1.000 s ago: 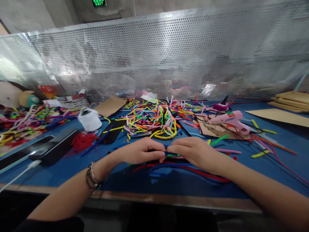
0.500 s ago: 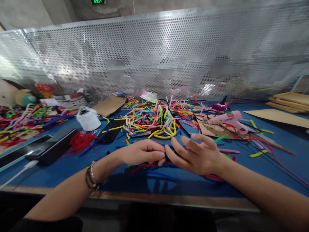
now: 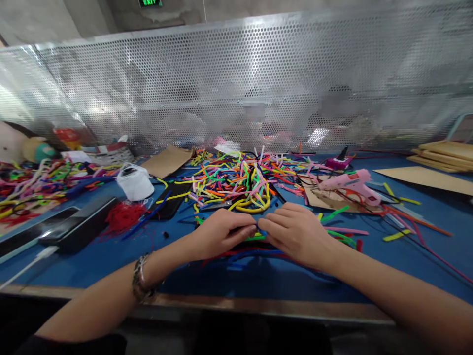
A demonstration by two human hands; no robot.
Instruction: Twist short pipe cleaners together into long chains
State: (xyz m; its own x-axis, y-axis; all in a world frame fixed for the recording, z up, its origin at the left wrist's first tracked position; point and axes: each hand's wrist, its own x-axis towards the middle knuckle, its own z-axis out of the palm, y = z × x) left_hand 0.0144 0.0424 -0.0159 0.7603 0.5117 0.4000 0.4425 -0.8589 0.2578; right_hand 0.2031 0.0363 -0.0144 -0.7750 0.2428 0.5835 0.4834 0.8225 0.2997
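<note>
My left hand and my right hand meet fingertip to fingertip just above the blue table. Both are curled in a pinch around a small bundle of pipe cleaners, with green and blue showing between the fingers. Red and blue pipe cleaners lie flat under my hands. A bracelet sits on my left wrist. Behind my hands spreads a big heap of mixed-colour pipe cleaners.
A pink glue gun lies on cardboard at the right. At left are a white roll, red thread, black flat devices and another pipe-cleaner pile. A perforated metal screen closes the back.
Half a second ago my right hand was spread open beside the left; now its fingers have closed onto the bundle. Both hands have shifted slightly farther from me.
</note>
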